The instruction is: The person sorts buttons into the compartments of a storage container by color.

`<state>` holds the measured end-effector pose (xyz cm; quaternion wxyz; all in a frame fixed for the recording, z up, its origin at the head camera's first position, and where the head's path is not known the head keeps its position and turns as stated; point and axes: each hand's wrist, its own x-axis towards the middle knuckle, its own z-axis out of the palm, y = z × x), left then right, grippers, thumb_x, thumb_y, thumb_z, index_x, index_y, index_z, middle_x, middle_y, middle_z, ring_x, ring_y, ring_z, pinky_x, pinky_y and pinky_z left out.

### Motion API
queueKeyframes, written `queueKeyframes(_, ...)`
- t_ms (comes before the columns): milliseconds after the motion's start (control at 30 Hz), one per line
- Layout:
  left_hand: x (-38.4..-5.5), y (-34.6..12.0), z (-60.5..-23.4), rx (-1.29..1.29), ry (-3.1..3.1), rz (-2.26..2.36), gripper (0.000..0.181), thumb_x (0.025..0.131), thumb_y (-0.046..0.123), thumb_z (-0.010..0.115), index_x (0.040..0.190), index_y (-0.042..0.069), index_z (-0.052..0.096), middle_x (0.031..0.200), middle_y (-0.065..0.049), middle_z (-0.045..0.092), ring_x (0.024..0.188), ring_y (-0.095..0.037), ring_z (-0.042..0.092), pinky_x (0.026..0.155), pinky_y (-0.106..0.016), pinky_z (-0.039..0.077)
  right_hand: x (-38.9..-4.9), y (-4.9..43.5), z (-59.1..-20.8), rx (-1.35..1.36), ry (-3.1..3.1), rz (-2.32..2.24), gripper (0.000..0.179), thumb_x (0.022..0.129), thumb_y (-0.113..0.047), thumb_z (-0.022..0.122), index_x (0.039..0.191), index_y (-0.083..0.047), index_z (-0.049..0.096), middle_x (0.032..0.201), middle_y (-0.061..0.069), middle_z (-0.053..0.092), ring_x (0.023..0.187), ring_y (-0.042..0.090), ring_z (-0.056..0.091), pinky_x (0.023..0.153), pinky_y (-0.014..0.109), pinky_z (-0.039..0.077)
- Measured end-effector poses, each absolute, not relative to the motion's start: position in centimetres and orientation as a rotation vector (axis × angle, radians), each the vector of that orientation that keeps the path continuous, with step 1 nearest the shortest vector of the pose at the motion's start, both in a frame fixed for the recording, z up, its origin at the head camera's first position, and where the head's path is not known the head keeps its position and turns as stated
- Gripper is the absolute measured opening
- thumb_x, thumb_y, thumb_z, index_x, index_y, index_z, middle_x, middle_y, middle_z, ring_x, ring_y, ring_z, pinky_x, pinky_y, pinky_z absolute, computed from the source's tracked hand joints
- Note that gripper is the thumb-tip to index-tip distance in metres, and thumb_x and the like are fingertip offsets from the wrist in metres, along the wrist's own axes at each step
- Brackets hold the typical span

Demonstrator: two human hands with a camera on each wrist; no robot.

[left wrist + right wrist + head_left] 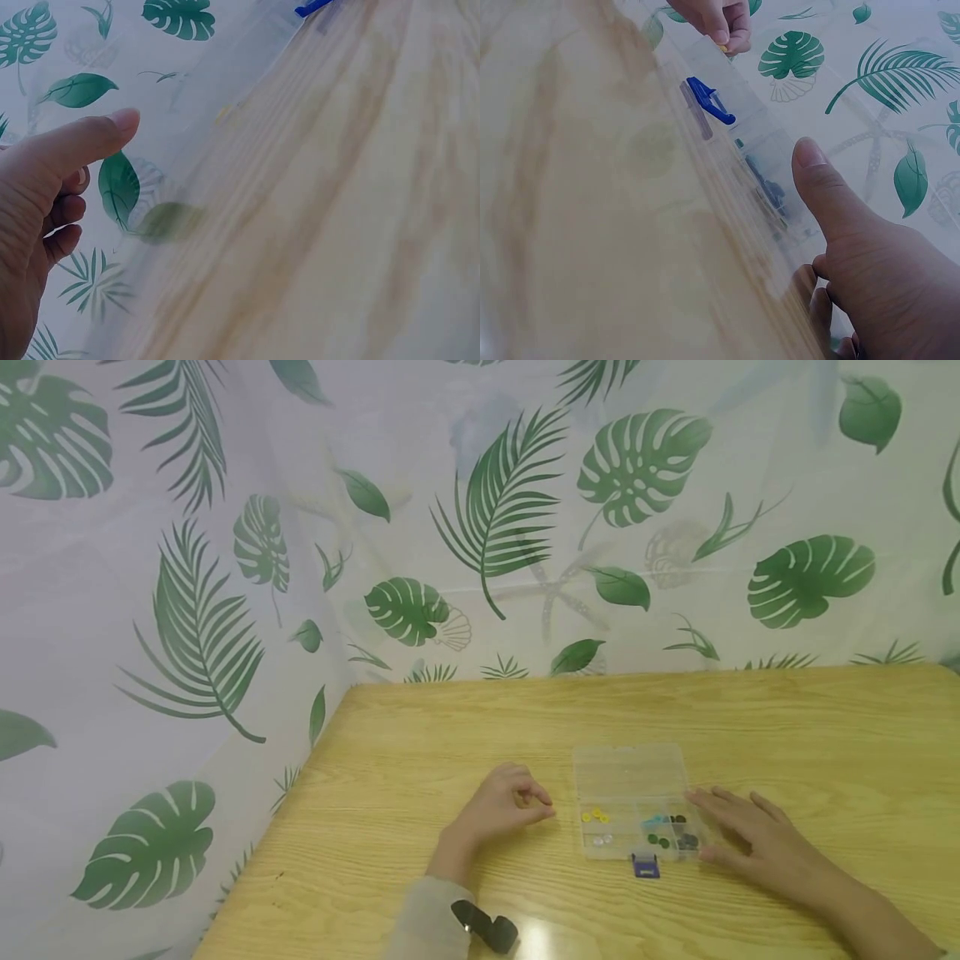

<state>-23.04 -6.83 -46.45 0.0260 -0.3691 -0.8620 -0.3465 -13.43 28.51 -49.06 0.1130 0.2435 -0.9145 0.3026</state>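
Note:
A clear plastic compartment box [626, 852] lies on the table with its lid [628, 770] folded back and a blue latch [646, 867] at the front. Small round button-like pieces sit in its compartments: yellow [597, 814], white [602, 841], light blue [655, 820], green [658, 841] and dark ones [686, 842]. My left hand [498, 806] is just left of the box, fingers loosely curled, thumb near the index fingertip; I see nothing held. At the box's right side, my right hand [757, 835] rests with fingers fairly straight, index fingertip at the edge.
The wood-grain table [420, 727] reaches back to a leaf-printed cloth [525, 527], which also hangs along the left side. A black strap [483, 927] is around the left wrist.

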Motion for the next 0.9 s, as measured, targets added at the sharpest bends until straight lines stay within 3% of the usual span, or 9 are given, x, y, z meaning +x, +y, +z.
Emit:
queueKeyframes(100,-23.0,-5.8,-46.4,-1.187,-2.623,-1.072,0.010,0.080,0.026,0.076,0.082,0.018,0.072,0.072,0.010,0.057,0.073,-0.004,0.043,0.071,-0.018,0.038,-13.4,28.6,-49.2,0.714,-2.684,0.879,0.068,0.084,-0.024,0.070,0.144,-0.018,0.039,0.138,0.021,0.047,0.138,0.021,0.030,0.110,0.061,0.005)
queueKeyframes(333,-23.1,-3.4,-46.7,-1.299,-2.460,-0.994,0.012,0.078,0.026,0.078,0.082,0.016,0.072,0.072,0.008,0.059,0.070,-0.003,0.043,0.074,-0.016,0.037,-13.5,28.7,-49.4,0.714,-2.693,0.878,0.068,0.084,-0.024,0.070,0.145,-0.017,0.039,0.139,0.021,0.047,0.132,0.038,0.036,0.111,0.060,0.003)
queueKeyframes(600,-23.0,-2.2,-46.8,-1.318,-2.362,-0.917,0.013,0.076,0.024,0.080,0.083,0.015,0.072,0.071,0.006,0.059,0.070,-0.005,0.042,0.070,-0.012,0.034,-13.6,28.6,-49.2,0.709,-2.692,0.875,0.069,0.084,-0.024,0.070,0.145,-0.018,0.038,0.138,0.020,0.048,0.128,0.044,0.038,0.111,0.060,0.004)
queueKeyframes(833,-22.9,-1.9,-46.8,-1.319,-2.407,-0.901,0.015,0.077,0.025,0.079,0.085,0.015,0.073,0.073,0.006,0.058,0.072,-0.006,0.041,0.069,-0.011,0.032,-13.4,28.6,-49.1,0.703,-2.695,0.866,0.068,0.085,-0.025,0.069,0.145,-0.019,0.038,0.138,0.020,0.048,0.136,0.028,0.033,0.111,0.059,0.004)
queueKeyframes(900,-22.8,-1.9,-46.8,-1.323,-2.409,-0.902,0.015,0.077,0.025,0.078,0.085,0.014,0.073,0.073,0.006,0.057,0.072,-0.006,0.042,0.070,-0.012,0.033,-13.4,28.5,-49.1,0.704,-2.692,0.874,0.068,0.085,-0.024,0.069,0.145,-0.018,0.038,0.138,0.020,0.048,0.137,0.029,0.032,0.111,0.059,0.004)
